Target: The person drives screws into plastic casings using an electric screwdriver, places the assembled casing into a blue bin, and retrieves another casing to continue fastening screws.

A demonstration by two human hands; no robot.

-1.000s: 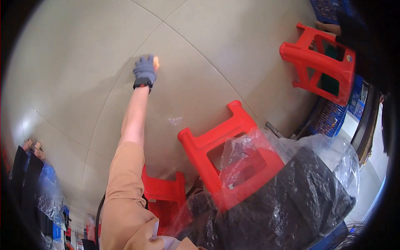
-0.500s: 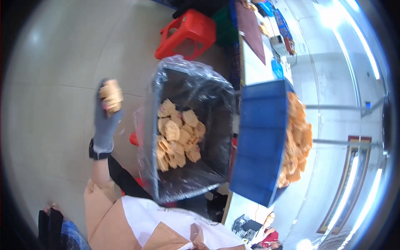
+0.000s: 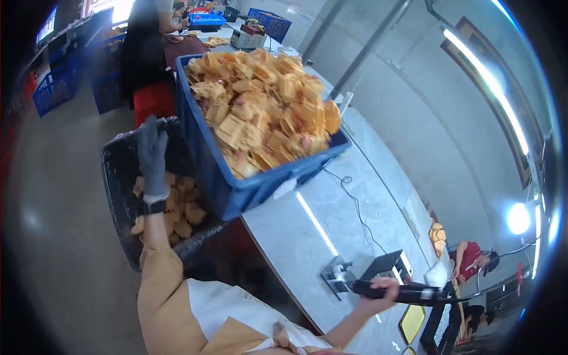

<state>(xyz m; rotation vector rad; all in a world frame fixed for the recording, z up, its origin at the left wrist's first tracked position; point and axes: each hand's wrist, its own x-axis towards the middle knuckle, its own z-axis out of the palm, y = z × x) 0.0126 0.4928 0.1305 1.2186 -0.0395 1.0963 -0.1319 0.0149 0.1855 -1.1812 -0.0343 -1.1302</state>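
Observation:
My left hand (image 3: 154,157), in a grey glove, is over the black-lined bin (image 3: 121,216) with its fingers stretched out; nothing shows in it. Under and around it in that bin lie several tan moulded pieces (image 3: 190,212). My bare right hand (image 3: 381,296) is wrapped around a long black stick-shaped tool (image 3: 414,293) above the grey table, near a small metal stand (image 3: 336,275). Between my arms, a blue crate (image 3: 260,189) heaped with more tan pieces (image 3: 245,130) stands at the table's edge.
A dark box-shaped device (image 3: 387,266) and a thin cable (image 3: 361,207) lie on the table (image 3: 296,236). Yellow-rimmed trays (image 3: 412,322) are at the near right. A red stool (image 3: 152,103) stands beyond the bin. Other people are at work at the far end and right.
The view has swung to the right. My left hand held tan pieces left of the bin; now it is over the bin with none showing. My right hand has come into view, holding the black tool.

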